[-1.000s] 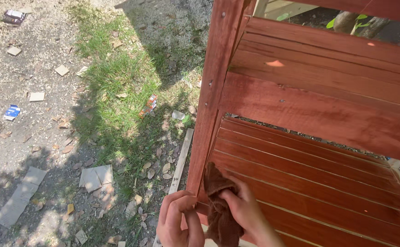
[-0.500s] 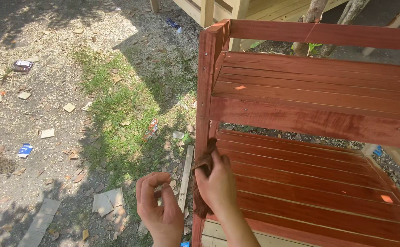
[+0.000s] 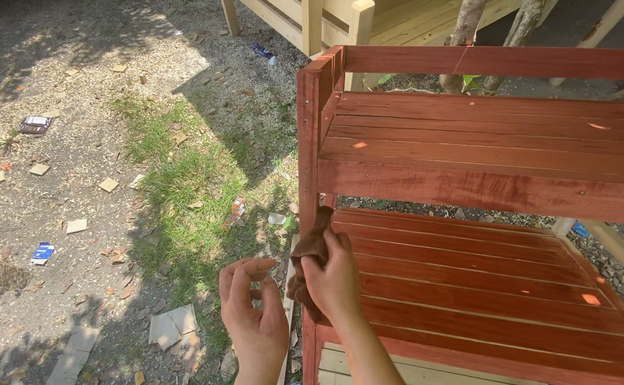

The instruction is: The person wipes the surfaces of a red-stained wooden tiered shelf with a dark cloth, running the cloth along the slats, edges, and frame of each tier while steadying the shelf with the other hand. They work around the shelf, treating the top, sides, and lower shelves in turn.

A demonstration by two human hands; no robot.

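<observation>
Patch of grass [image 3: 183, 192], scattered wood offcuts [image 3: 77, 225] on gravel, pale unpainted wooden frame [image 3: 312, 21], tree trunks [image 3: 465, 28]

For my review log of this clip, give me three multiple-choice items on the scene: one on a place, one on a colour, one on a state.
1. Where is the cloth pressed?
A. against the corner post of the rack
B. on the grass
C. on the top slats

2. What colour is the wooden rack?
A. pale yellow
B. reddish brown
C. blue

3. What is the state of the left hand?
A. gripping the cloth
B. flat on a shelf
C. empty, fingers loosely curled, beside the rack

Answers:
1 A: the right hand holds the brown cloth against the upright post, level with the lower shelf.
2 B: posts and slats all show a red-brown stain.
3 C: it holds nothing and hangs over the ground, left of the post.
</observation>
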